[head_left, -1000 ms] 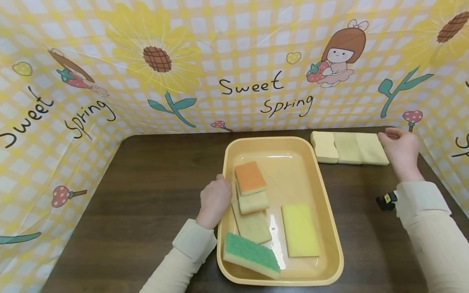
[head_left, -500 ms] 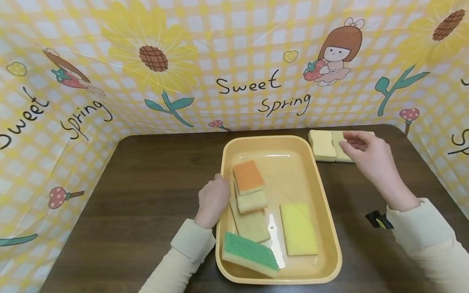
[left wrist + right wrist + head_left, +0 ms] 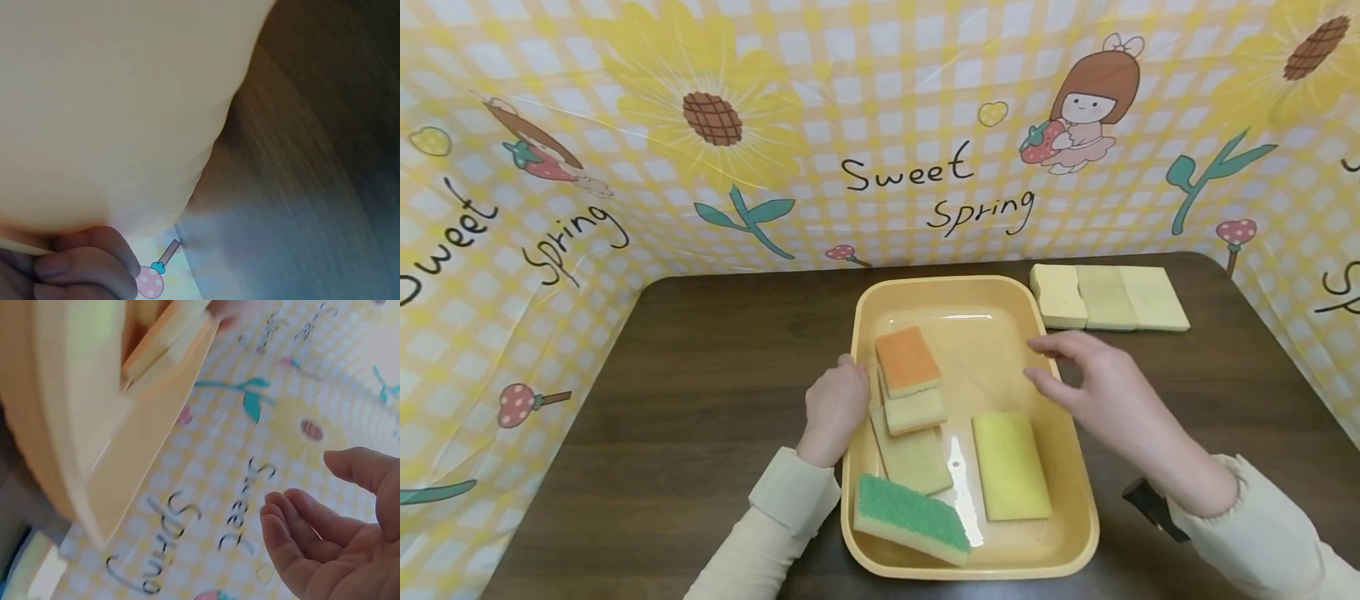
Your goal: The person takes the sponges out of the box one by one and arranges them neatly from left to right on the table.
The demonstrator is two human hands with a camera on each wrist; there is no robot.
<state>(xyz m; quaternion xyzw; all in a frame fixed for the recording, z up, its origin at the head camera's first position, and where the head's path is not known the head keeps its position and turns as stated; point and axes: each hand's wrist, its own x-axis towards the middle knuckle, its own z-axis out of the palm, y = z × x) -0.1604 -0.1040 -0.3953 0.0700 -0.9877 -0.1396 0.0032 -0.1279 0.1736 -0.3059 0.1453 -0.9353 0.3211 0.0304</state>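
Note:
My left hand [image 3: 837,408] grips the left rim of a peach plastic tray [image 3: 977,287]; in the left wrist view its curled fingers [image 3: 94,262] press at the edge. Over the tray's right rim hovers my right hand [image 3: 1097,375], thumb and fingers apart with nothing between them. Inside the tray, an orange-topped sponge [image 3: 908,358] overlaps a cream sponge [image 3: 916,411], beside a flat beige sponge [image 3: 916,462]. A green-topped sponge [image 3: 912,512] leans in the near left corner. On the right side of the tray floor lies a yellow sponge [image 3: 1011,467].
Three pale sponges, the leftmost a wavy-edged one [image 3: 1060,296], sit in a row behind the tray's right side on the dark wooden table [image 3: 715,358]. A yellow checked cloth [image 3: 895,100] stands around the table's back and sides.
My right hand has left the far end of the sponge row and come left and nearer, to the tray's right rim. The left hand keeps its hold on the tray.

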